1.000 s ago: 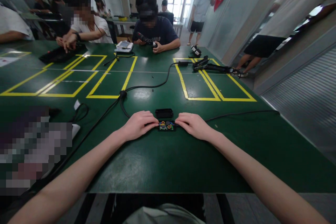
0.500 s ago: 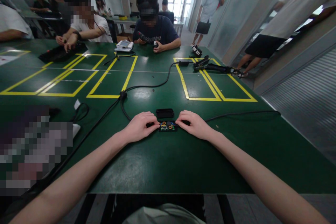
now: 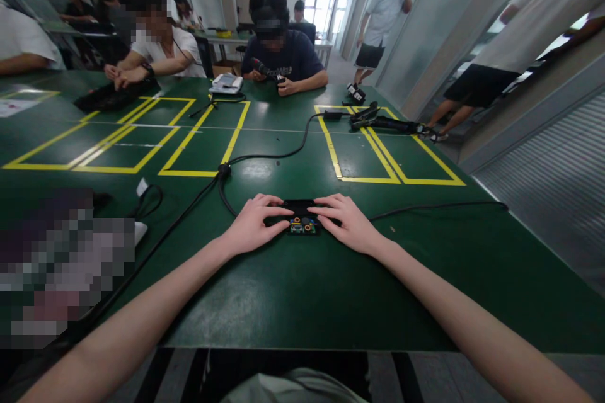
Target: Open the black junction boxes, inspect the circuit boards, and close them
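On the green table (image 3: 302, 289), right in front of me, lies a small open black case with a circuit board (image 3: 303, 225) bearing orange and yellow parts. Its black cover (image 3: 297, 205) lies just behind it, touching it. My left hand (image 3: 255, 221) reaches forward with its fingertips on the cover's left end and its thumb by the case. Mirroring it, my right hand (image 3: 346, 220) has its fingertips on the cover's right end. The cover is pinched between both hands.
A black cable (image 3: 265, 156) runs from a junction (image 3: 224, 170) past my left hand; another cable (image 3: 439, 205) trails right. Yellow tape rectangles (image 3: 392, 157) mark the table. Two seated persons work at the far edge (image 3: 278, 56), and others stand on the right.
Both hands have slid forward from the ends of the open case to the ends of the black cover behind it. The cover now lies closer to the case.
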A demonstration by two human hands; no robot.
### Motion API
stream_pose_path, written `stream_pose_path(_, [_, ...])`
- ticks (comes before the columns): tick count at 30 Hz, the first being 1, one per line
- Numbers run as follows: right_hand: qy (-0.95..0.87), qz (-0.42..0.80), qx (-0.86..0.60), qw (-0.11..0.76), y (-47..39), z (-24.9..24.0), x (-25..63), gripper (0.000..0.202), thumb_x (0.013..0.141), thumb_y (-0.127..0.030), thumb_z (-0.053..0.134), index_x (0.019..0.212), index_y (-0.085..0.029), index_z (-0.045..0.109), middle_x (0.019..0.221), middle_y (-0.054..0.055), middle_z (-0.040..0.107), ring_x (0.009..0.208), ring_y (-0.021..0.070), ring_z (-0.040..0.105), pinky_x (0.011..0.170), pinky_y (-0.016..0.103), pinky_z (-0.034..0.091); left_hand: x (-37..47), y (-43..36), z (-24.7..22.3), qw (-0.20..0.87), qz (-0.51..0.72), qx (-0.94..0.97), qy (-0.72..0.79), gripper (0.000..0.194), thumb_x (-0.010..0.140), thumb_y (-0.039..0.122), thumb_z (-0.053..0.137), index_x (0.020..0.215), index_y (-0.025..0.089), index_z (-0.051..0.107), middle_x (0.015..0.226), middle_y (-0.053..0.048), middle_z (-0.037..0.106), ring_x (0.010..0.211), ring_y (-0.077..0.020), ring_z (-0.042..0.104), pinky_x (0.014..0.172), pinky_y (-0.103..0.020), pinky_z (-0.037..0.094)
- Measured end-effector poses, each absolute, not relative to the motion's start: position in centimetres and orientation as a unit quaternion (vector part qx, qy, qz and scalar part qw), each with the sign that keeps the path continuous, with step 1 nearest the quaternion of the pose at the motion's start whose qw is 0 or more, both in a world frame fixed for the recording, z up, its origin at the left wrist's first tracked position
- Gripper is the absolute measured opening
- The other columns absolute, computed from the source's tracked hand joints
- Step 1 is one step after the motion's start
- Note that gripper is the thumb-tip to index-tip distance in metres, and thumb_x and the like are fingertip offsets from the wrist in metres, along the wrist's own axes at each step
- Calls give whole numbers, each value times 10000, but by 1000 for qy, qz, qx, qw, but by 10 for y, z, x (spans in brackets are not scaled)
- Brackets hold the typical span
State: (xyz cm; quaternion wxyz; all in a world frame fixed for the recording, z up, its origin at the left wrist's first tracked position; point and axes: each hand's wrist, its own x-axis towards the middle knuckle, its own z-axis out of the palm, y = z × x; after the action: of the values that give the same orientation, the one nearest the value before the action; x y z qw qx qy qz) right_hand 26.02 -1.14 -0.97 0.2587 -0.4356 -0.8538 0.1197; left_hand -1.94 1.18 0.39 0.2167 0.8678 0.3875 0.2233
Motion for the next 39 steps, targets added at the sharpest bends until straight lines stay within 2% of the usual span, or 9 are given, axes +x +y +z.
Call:
stream_pose_path(9, [-779, 249, -423, 391, -13, -9, 254, 158, 968, -298, 622, 923, -234, 759, 1144, 98, 675, 1086, 246, 669, 979, 443, 555, -19, 10, 5, 215, 236, 876, 361, 228, 977, 323, 661, 1155, 263, 789, 1347, -117, 676, 1263, -302, 609, 1102, -536, 464])
stream_pose_path(12, [-732, 311, -431, 427, -13, -10, 250, 79, 911, -296, 667, 930, -224, 694, 1090, 79, 668, 965, 207, 684, 875, 386, 596, -18, 10, 3, 220, 245, 873, 360, 223, 968, 305, 664, 1142, 245, 792, 1332, -118, 694, 1249, -298, 635, 1098, -537, 489])
stream_pose_path(14, [-692, 352, -449, 441, -13, -12, 248, 154, 871, -307, 692, 995, -227, 645, 1091, 67, 670, 880, 180, 689, 812, 353, 608, -18, 9, 2, 236, 258, 868, 353, 234, 965, 281, 655, 1153, 232, 784, 1347, -109, 692, 1236, -279, 656, 1100, -511, 509])
stream_pose_path(18, [-675, 373, -476, 423, -11, -14, 248, 324, 848, -310, 693, 1150, -222, 617, 1122, 78, 709, 821, 170, 687, 756, 339, 597, -17, 8, 2, 269, 282, 860, 330, 274, 967, 252, 620, 1200, 201, 754, 1382, -108, 681, 1227, -253, 680, 1121, -466, 518])
stream_pose_path(22, [-704, 347, -481, 392, -12, -10, 250, 243, 879, -306, 660, 1090, -198, 714, 918, 52, 748, 811, 195, 693, 762, 352, 590, -16, 6, 6, 279, 300, 856, 314, 245, 960, 221, 613, 1174, 196, 728, 1386, -115, 673, 1227, -245, 677, 1109, -450, 519])
stream_pose_path(26, [-698, 341, -472, 417, -16, -6, 249, 235, 882, -315, 675, 1076, -201, 741, 939, 55, 770, 804, 199, 724, 789, 368, 616, -15, 4, 9, 284, 315, 848, 317, 25, 931, 188, 624, 929, 185, 649, 1255, -110, 707, 1115, -226, 693, 1018, -412, 548])
stream_pose_path(29, [-709, 345, -452, 417, -18, -4, 249, 207, 882, -310, 681, 1050, -208, 745, 1005, 63, 770, 847, 201, 731, 822, 378, 627, -14, 3, 9, 285, 318, 841, 333, 127, 903, 188, 637, 826, 195, 536, 1145, -94, 715, 1022, -215, 684, 939, -388, 554])
stream_pose_path(37, [-775, 306, -378, 404, -21, 5, 251, 146, 883, -351, 739, 933, -215, 717, 1059, 93, 734, 978, 230, 704, 909, 418, 588, -15, 3, 12, 293, 311, 849, 310, 106, 864, 166, 594, 891, 210, 502, 1057, -67, 684, 944, -194, 652, 866, -346, 539])
stream_pose_path(39, [-790, 292, -371, 392, -22, 4, 252, 145, 883, -354, 752, 911, -217, 713, 1057, 90, 730, 982, 227, 706, 925, 420, 576, -16, 2, 15, 299, 294, 862, 284, 192, 805, 144, 617, 954, 213, 518, 1087, -67, 664, 969, -199, 648, 885, -347, 541])
